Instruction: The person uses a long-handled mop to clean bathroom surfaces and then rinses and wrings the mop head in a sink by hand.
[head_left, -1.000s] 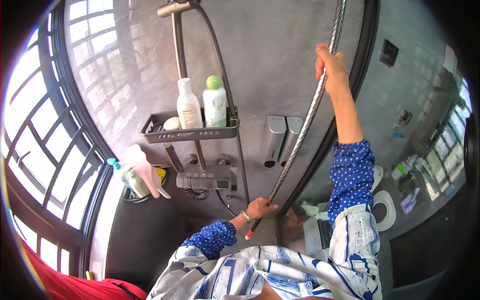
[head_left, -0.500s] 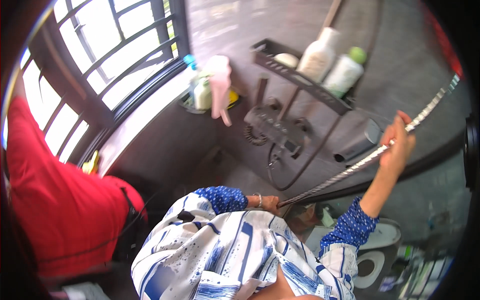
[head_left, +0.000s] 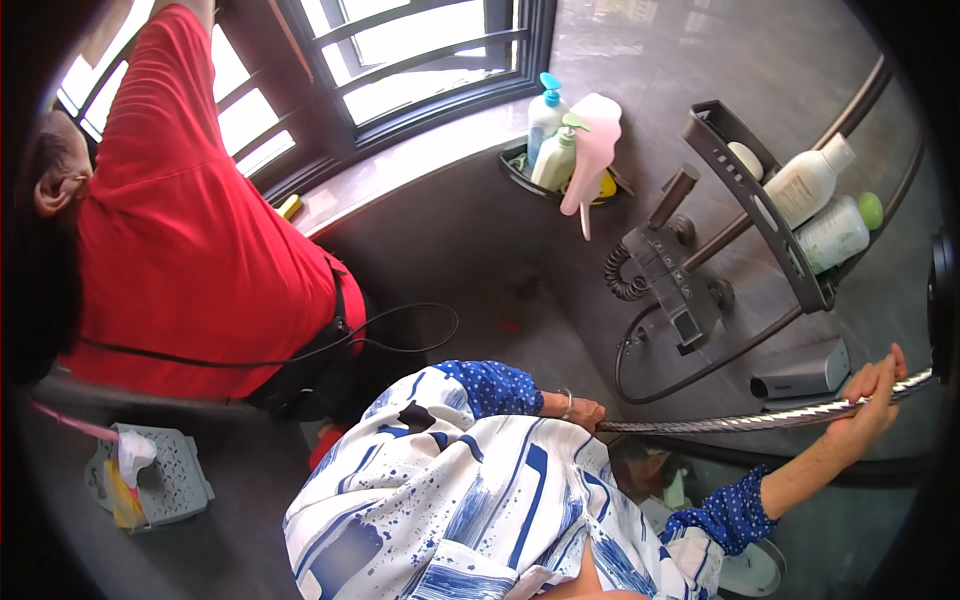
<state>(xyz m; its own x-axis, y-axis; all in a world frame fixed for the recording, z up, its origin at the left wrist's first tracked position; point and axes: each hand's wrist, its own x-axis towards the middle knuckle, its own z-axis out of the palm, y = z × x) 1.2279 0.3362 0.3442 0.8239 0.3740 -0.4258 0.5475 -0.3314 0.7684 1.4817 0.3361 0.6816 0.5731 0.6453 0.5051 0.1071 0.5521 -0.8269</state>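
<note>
A long, thin silver pole (head_left: 740, 428) with a shiny spiral pattern runs between my hands, nearly level across the right side of the view. My left hand (head_left: 587, 412), with a bracelet at the wrist, is closed round its left end in front of my body. Stretched out to the right, my right hand (head_left: 868, 405) grips the pole farther along. Beyond my right hand the pole runs to the dark rim, where its end is hidden. Just above it, close to my right hand, is a grey box-like wall fitting (head_left: 800, 370).
A person in a red top (head_left: 190, 240) reaches toward the barred window (head_left: 420, 60) at the left. A shower mixer (head_left: 675, 285) and a bottle rack (head_left: 750, 190) are on the wall. Pump bottles (head_left: 555, 155) stand in the corner. A grey basket (head_left: 175, 470) sits lower left.
My view has turned to the right less and tilted, so the room appears shifted rightward. The pole has swung from a steep slant to nearly level, my right hand lower. Both hands still grip it.
</note>
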